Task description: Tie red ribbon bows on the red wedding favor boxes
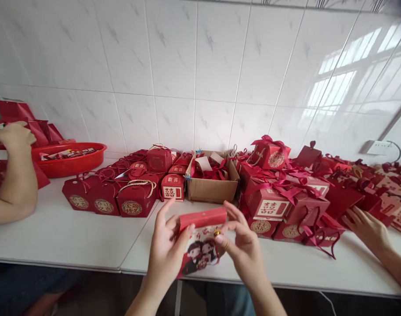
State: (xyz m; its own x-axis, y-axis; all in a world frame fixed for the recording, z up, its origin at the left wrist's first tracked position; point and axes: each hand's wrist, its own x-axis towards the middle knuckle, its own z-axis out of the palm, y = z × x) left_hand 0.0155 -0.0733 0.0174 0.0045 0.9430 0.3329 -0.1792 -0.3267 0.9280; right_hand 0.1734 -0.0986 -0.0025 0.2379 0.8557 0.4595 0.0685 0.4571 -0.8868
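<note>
My left hand [169, 245] grips the left side of a red gift box [203, 245], its thumb lying across the front. The box has a plain red top and a pale front printed with a cartoon couple. It is held over the table's front edge. My right hand [243, 243] is closed at the box's right side. Its thumb and forefinger pinch a small, shiny gold round piece [217, 233] against the front; whether the piece is fixed to the box I cannot tell. The other right fingers are curled by the box's right edge.
Behind my hands stands an open cardboard box [211, 189] with red ribbons. Red gift boxes [134, 199] are grouped left, and more boxes [272, 208] are stacked right. A red basin [73, 166] holds small packets. Other people's hands [371, 230] and arms [17, 175] reach in at both sides.
</note>
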